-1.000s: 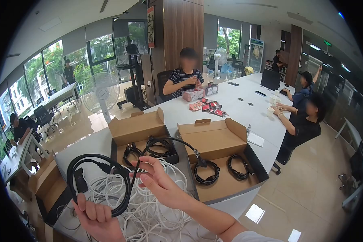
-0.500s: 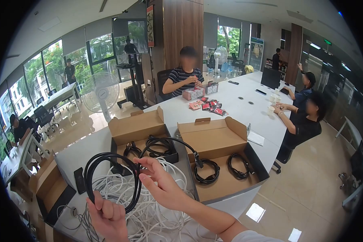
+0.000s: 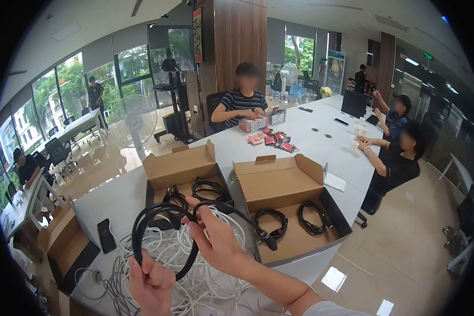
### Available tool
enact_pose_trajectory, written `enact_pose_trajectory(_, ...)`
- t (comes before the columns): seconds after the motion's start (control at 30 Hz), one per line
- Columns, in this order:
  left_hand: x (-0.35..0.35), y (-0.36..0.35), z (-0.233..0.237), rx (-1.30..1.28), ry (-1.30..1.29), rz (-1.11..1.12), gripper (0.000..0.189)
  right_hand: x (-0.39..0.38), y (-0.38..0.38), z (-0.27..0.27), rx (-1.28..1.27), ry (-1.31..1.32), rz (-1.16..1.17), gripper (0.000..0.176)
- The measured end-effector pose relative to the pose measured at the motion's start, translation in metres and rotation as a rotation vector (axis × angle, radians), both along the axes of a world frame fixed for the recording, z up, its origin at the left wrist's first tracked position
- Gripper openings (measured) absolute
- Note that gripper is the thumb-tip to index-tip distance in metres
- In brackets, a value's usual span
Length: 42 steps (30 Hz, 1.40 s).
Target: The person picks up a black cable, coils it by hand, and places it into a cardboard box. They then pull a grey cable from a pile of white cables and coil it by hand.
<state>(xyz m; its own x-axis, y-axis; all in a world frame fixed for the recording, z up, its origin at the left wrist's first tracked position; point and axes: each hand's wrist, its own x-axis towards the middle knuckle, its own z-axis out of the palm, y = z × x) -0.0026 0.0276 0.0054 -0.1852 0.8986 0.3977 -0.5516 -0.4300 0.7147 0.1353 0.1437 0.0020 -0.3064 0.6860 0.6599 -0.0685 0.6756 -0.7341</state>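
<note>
My left hand (image 3: 154,279) is closed around the lower left side of a coiled black cable (image 3: 137,231), held up above a tangle of white cables (image 3: 195,284). At the top right of the loop, my right hand (image 3: 216,239) pinches the same cable between thumb and fingers. From there its loose end arcs to the right, and the dark plug (image 3: 269,242) hangs over the near left edge of the right open cardboard box (image 3: 284,184). Two coiled black cables lie inside that box. The left open cardboard box (image 3: 181,162) also contains two black coils, partly hidden by my right hand.
A phone (image 3: 106,236) lies left of the white tangle, beside another open box (image 3: 71,253). Across the table a person (image 3: 242,102) handles small items near red packets (image 3: 279,141). Two people sit along the right side, near cups (image 3: 354,145) and a monitor (image 3: 354,102).
The coil has shifted right and its loop looks narrower. Its loose plug end has dropped lower, towards the right box's near edge. My left hand has moved slightly right.
</note>
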Motion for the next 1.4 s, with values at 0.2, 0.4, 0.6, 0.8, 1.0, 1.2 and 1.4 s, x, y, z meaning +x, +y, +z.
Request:
enact_pose_trajectory(0.2, 0.003, 0.0, 0.001, -0.069, -0.015, -0.02, 0.034, 0.006, -0.002, 0.007, 0.25, -0.189, -0.212, 0.057)
enact_pose_trajectory(0.4, 0.01, 0.002, 0.0, -0.32, -0.173, 0.206, 0.034, 0.005, -0.002, 0.003, 0.228, -0.371, -0.206, 0.078)
enact_pose_trajectory(0.6, 0.006, 0.007, -0.003, -0.352, -0.247, 0.113, 0.036, 0.009, 0.002, 0.003, 0.316, -0.427, -0.228, 0.082)
enact_pose_trajectory(0.8, 0.014, 0.009, -0.002, -0.25, -0.135, 0.118, 0.038, 0.014, 0.004, 0.006, 0.346, -0.473, -0.263, 0.08)
enact_pose_trajectory(1.0, 0.01, 0.007, -0.009, -0.151, 0.161, 0.11, 0.026, 0.015, 0.004, 0.004, 0.349, -0.465, -0.272, 0.079)
enact_pose_trajectory(1.2, 0.014, 0.005, 0.001, -0.258, 0.137, 0.14, 0.021, 0.016, 0.003, 0.005, 0.331, -0.448, -0.248, 0.077)
enact_pose_trajectory(1.4, 0.008, 0.005, 0.0, -0.241, 0.089, 0.045, 0.014, 0.016, 0.0, 0.007, 0.303, -0.444, -0.23, 0.075)
